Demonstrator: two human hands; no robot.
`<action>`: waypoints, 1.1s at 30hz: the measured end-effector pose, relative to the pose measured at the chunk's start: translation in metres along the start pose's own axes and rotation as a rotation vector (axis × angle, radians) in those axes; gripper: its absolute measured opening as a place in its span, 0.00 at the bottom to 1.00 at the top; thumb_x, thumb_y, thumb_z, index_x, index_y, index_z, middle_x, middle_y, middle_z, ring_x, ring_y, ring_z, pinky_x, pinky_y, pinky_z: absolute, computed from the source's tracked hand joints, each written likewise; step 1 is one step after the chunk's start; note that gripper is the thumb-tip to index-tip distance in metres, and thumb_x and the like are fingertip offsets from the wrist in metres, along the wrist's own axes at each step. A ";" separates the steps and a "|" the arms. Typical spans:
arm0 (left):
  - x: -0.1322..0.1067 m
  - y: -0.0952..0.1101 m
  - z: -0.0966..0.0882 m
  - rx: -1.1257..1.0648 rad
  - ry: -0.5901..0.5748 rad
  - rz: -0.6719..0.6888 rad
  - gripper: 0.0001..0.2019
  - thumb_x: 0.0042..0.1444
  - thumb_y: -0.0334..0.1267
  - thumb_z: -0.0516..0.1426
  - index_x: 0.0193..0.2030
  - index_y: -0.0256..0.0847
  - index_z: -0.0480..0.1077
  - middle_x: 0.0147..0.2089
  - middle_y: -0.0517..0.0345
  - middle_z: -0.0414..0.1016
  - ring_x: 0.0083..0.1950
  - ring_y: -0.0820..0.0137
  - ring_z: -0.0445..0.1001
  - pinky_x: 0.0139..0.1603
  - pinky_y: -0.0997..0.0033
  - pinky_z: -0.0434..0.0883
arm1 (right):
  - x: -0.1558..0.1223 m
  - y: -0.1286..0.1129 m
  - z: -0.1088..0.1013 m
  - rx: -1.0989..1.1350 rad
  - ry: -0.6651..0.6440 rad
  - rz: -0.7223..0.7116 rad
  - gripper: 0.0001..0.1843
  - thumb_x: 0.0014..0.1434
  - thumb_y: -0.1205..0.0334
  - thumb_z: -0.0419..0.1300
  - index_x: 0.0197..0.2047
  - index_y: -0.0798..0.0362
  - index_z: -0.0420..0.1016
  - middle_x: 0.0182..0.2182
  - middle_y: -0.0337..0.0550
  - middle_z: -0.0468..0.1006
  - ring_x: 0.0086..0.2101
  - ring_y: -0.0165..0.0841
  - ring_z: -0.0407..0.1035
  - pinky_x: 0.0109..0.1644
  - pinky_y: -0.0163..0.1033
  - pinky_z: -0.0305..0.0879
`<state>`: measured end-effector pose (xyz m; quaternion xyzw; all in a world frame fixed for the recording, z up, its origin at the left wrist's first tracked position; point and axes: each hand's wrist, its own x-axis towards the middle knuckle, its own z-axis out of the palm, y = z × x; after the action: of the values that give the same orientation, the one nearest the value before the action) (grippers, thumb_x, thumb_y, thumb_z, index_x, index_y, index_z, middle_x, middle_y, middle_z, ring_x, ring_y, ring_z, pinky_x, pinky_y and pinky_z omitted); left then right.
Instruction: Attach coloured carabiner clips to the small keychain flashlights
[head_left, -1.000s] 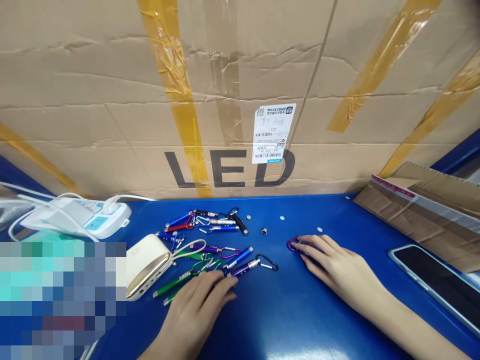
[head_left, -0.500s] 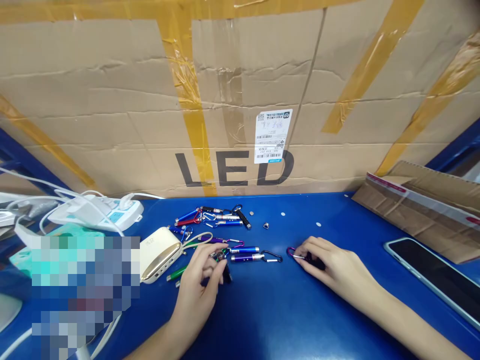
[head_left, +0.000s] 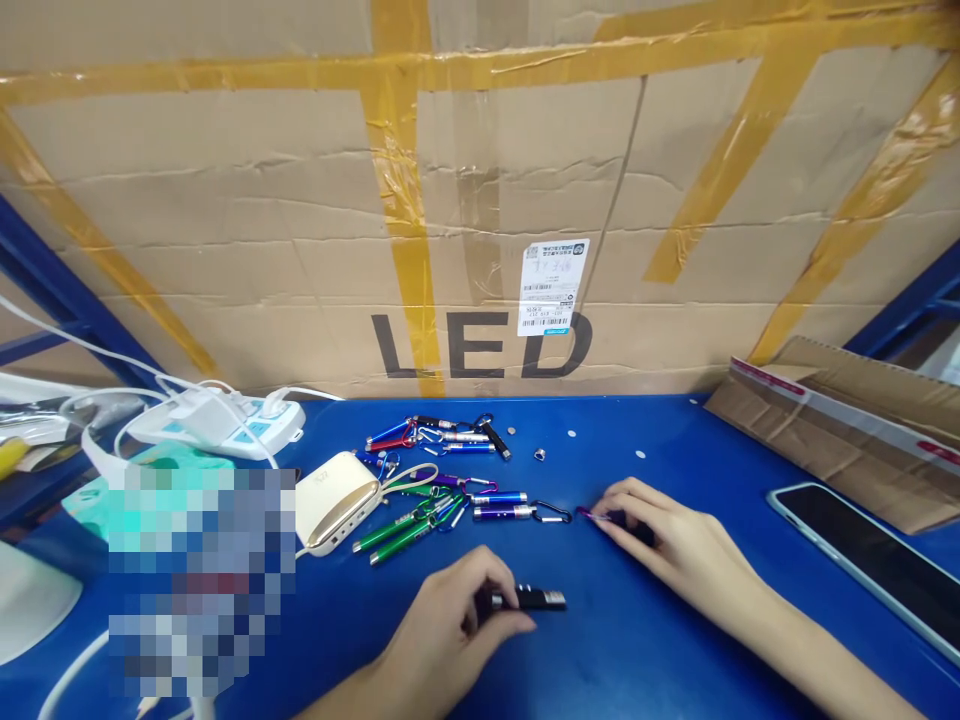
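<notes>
My left hand (head_left: 457, 615) is closed around one end of a black keychain flashlight (head_left: 544, 599), whose other end points right, low over the table. My right hand (head_left: 667, 525) is curled over a purple carabiner (head_left: 583, 512), its fingers closed on it; whatever hangs from the carabiner is mostly hidden under my palm. Between and behind my hands lie a blue flashlight (head_left: 501, 499), a purple flashlight (head_left: 495, 514) with a black carabiner (head_left: 553, 513), and several green flashlights (head_left: 401, 540). Farther back is a group of blue, red and black ones (head_left: 465, 448).
A cream power bank (head_left: 341, 500) lies left of the flashlights, with a white power strip (head_left: 262, 430) and cables behind it. At right are a phone (head_left: 862, 550) and an opened cardboard box (head_left: 840, 430). A large carton (head_left: 315, 250) walls off the blue table's (head_left: 637, 650) back.
My left hand has come away from the green flashlights toward the front right, bringing the black flashlight. My right hand stays at the purple carabiner. The view has tilted up slightly.
</notes>
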<state>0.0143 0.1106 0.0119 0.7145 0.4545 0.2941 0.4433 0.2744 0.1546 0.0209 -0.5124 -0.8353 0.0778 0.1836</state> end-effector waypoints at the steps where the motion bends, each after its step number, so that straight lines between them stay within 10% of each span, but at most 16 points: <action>1: -0.001 -0.001 0.000 0.083 -0.025 0.072 0.07 0.53 0.40 0.56 0.31 0.38 0.63 0.34 0.60 0.69 0.26 0.81 0.63 0.26 0.82 0.61 | 0.000 0.003 -0.001 -0.010 0.017 0.006 0.18 0.63 0.50 0.43 0.39 0.47 0.71 0.41 0.38 0.69 0.32 0.24 0.67 0.28 0.26 0.64; 10: -0.002 0.005 -0.003 0.441 -0.047 0.269 0.14 0.61 0.31 0.44 0.51 0.47 0.59 0.44 0.58 0.66 0.42 0.71 0.65 0.41 0.73 0.66 | 0.000 0.013 0.001 -0.058 0.056 0.032 0.20 0.62 0.47 0.44 0.38 0.46 0.74 0.41 0.38 0.70 0.33 0.25 0.69 0.27 0.25 0.64; 15: -0.003 0.011 -0.004 0.566 -0.139 0.288 0.12 0.60 0.30 0.42 0.46 0.41 0.61 0.41 0.55 0.65 0.40 0.69 0.63 0.41 0.70 0.65 | 0.012 0.008 0.000 -0.090 -0.006 -0.099 0.19 0.64 0.52 0.42 0.46 0.46 0.71 0.44 0.40 0.69 0.40 0.28 0.68 0.38 0.30 0.68; 27: -0.007 0.012 -0.008 0.521 -0.129 0.305 0.06 0.60 0.38 0.46 0.41 0.40 0.60 0.39 0.57 0.65 0.40 0.71 0.63 0.42 0.73 0.62 | 0.164 -0.025 0.029 -0.325 -0.176 -0.355 0.20 0.58 0.71 0.53 0.54 0.51 0.66 0.49 0.45 0.66 0.48 0.36 0.62 0.49 0.40 0.63; 33: -0.003 -0.003 -0.002 0.618 -0.068 0.411 0.08 0.60 0.42 0.47 0.40 0.41 0.60 0.37 0.60 0.66 0.38 0.72 0.64 0.42 0.73 0.62 | 0.180 -0.025 0.040 -0.154 -0.148 -0.346 0.11 0.60 0.69 0.51 0.40 0.53 0.75 0.40 0.42 0.73 0.41 0.33 0.67 0.44 0.37 0.64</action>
<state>0.0107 0.1095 0.0103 0.9002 0.3541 0.2019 0.1534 0.1647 0.3041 0.0330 -0.3665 -0.9256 0.0185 0.0924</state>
